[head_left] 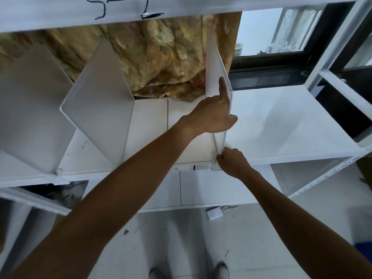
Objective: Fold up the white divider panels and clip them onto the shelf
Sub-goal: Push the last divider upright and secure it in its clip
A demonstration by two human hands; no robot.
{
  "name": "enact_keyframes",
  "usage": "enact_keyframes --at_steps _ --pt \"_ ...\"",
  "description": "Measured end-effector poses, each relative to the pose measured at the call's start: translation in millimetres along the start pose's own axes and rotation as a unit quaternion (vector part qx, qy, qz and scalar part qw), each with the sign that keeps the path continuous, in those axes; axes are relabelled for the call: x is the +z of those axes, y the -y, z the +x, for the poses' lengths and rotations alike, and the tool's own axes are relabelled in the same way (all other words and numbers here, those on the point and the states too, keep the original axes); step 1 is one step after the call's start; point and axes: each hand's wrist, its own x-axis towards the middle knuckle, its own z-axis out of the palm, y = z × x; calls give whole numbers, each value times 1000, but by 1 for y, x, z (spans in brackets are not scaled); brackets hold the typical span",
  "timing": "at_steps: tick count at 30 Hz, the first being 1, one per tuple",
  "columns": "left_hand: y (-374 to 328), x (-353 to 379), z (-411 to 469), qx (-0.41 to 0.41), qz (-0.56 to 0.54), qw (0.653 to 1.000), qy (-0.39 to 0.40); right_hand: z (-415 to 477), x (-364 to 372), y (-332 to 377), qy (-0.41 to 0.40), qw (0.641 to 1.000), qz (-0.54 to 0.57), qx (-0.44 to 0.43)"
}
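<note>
A white divider panel (215, 63) stands upright on the white shelf (281, 121), right of centre. My left hand (213, 115) grips its front edge, thumb on the right side and index finger pointing up along the panel. My right hand (231, 160) pinches the panel's bottom front corner, where its clip meets the shelf's front lip. Two more divider panels stand on the shelf to the left: one (100, 101) in the middle and one (34, 109) at the far left.
A mottled brown cloth (157, 57) hangs behind the shelf. An upper shelf rail (60, 11) with black handwriting runs overhead. A window (271, 31) is at the back right. A lower shelf (201, 188) sits below. My shoes (221, 270) stand on the tiled floor.
</note>
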Motion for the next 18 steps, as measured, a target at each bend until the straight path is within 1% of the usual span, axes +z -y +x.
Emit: enact_keyframes --at_steps 3,6,9,11,18 --pt "2 -1 -1 -3 11 1000 -17 2 4 2 2 1000 13 6" --pt "11 -5 -7 -9 -2 1000 -22 2 11 17 18 999 34 -3" --pt "23 -11 -17 -40 -21 999 -27 4 12 33 20 1000 17 -11" --pt "28 -13 -20 -49 -21 998 -35 5 12 36 30 999 26 -11" --pt "28 -12 -21 -23 -22 999 -32 -1 15 36 40 998 41 -10"
